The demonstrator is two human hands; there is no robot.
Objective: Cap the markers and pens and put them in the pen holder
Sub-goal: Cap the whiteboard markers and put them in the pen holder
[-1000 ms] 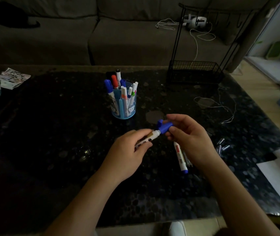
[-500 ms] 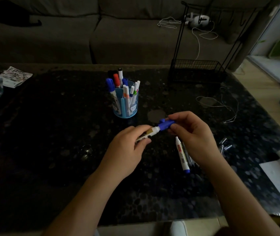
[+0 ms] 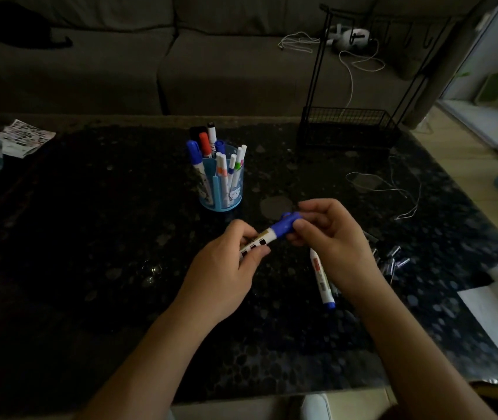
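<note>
The light, rigid white plastic marker (image 3: 257,242) was grasped at its barrel by the left hand (image 3: 226,268); its blue cap (image 3: 285,225) was pinched by the right hand (image 3: 329,237).

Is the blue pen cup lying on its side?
No, the pen cup stands upright on the table, with markers sticking up out of it.

Left hand (image 3: 226,268): back facing up, fingers curled and pinched closed, forearm bare, extending from lower left. Right hand (image 3: 329,237): fingers (image 3: 308,228) bent inward and pinched closed, forearm bare, extending from lower right. Hands close together, fingertips nearly meeting.
</note>
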